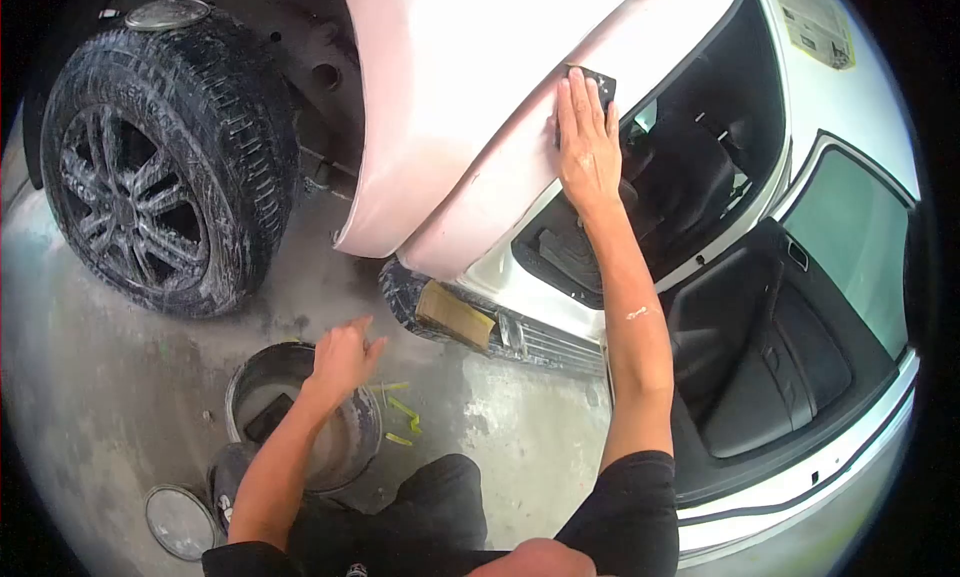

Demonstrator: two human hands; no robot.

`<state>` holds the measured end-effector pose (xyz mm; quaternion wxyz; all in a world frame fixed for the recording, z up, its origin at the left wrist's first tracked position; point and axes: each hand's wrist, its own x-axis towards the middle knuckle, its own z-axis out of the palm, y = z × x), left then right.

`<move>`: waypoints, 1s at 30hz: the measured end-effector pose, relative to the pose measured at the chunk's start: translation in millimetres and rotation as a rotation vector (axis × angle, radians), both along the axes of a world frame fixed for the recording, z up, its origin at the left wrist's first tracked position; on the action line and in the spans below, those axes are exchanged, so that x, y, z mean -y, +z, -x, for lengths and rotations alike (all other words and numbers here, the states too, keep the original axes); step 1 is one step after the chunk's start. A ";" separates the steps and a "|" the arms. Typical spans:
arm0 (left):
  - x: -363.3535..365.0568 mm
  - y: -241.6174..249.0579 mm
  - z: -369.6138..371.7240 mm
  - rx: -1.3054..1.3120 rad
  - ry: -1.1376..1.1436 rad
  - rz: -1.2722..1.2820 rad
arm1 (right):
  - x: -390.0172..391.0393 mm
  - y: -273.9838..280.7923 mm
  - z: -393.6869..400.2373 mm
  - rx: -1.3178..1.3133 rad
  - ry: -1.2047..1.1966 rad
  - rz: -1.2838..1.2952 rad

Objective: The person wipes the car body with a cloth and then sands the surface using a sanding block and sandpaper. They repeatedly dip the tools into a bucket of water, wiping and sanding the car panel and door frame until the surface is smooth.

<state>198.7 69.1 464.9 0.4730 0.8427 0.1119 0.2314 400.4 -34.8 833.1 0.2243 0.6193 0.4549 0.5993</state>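
Note:
My right hand (pixel 590 142) lies flat over a dark pad (pixel 605 85), pressing it against the pale pink body panel (pixel 510 167) beside the car's window opening. Its fingers are stretched out close together, and the pad's edges show around them. My left hand (pixel 343 357) is in the air above the rim of a round bucket (pixel 370 452), its fingers partly spread with nothing visible in them. In the bucket's murky contents sits a dark block (pixel 268 418).
A dusty wheel (pixel 135 207) stands at the left, with a round lid (pixel 168 14) on top. An open car door (pixel 790 347) fills the right. Cardboard (pixel 455 317) rests on the sill, yellow strips (pixel 403 409) and a tin (pixel 180 522) on the floor.

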 end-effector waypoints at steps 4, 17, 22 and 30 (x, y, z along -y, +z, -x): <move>3.8 4.1 0.1 0.043 -0.017 0.016 | 28.1 -66.0 -23.0 -0.201 0.080 0.205; 6.4 0.9 -6.3 0.047 0.049 0.013 | 41.4 -201.0 2.5 -0.367 -0.125 0.497; 0.1 19.5 -6.5 0.372 0.117 0.016 | 80.4 -343.0 85.3 -0.998 0.109 0.287; 19.5 151.7 -89.9 0.677 0.055 -0.422 | 99.9 -515.2 190.7 -1.922 0.227 -0.311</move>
